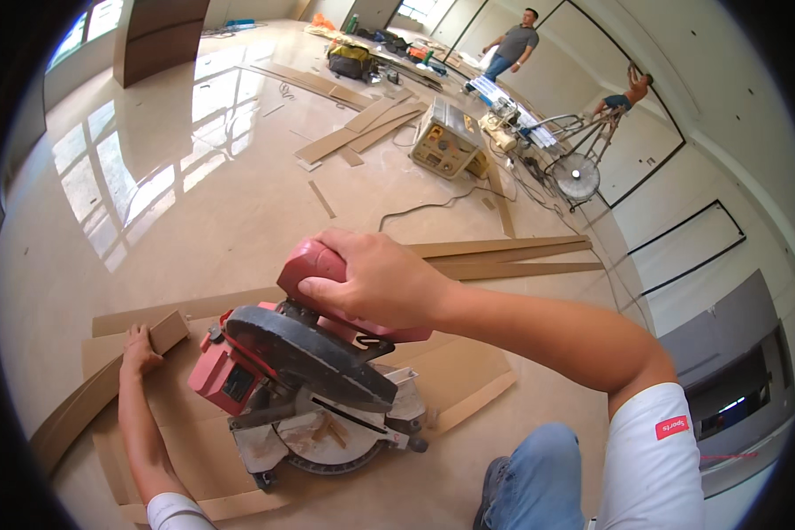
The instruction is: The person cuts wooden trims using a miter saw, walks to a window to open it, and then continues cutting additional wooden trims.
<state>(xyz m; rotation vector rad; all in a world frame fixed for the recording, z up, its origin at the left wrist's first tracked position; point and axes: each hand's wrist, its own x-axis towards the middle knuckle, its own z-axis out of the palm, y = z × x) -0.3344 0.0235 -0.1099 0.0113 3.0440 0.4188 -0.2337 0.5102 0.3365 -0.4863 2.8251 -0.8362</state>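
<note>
A red and black miter saw [305,346] stands on the floor in front of me, its round turntable [327,437] holding a few small offcuts. My right hand [384,276] is wrapped around the saw's red handle at the top. To the left of the saw, my left hand [139,352] grips a long brown strip of board [93,393]. That strip runs toward the lower left, and its near end lies beside the saw's red motor housing [225,373]. The blade is hidden by the black guard.
Flat brown panels [459,375] lie under and around the saw, with long strips [512,256] behind it. Farther off are a yellow-fronted metal box [444,146], loose cables [433,205], a round fan [577,177] and a tool bag [350,62]. Two people are at the back, one raised up at the wall.
</note>
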